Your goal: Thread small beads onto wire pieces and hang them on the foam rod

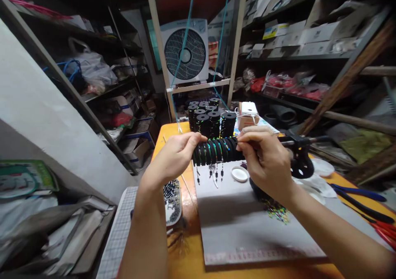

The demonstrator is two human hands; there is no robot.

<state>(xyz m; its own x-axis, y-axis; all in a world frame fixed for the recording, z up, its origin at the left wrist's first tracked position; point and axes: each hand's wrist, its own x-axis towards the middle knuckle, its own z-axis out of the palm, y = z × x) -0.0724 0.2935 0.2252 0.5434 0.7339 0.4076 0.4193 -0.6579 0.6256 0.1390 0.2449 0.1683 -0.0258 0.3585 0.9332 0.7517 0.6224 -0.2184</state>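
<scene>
Your left hand (177, 153) is at the left end of the black ridged cylinder wrapped in shiny green beaded strands (215, 152); fingers partly hidden, can't tell if it's gripping. Right hand (266, 157): thumb and forefinger pressed together at the cylinder's right end, anything pinched too small to see. Cylinder's horizontal above the grey board (229, 229), in front of upright black cylinders (202, 124).

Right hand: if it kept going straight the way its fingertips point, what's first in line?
The black ringed roll, almost at once: the right hand's fingertips look to be at it already, though depth makes contact hard to confirm.
</scene>
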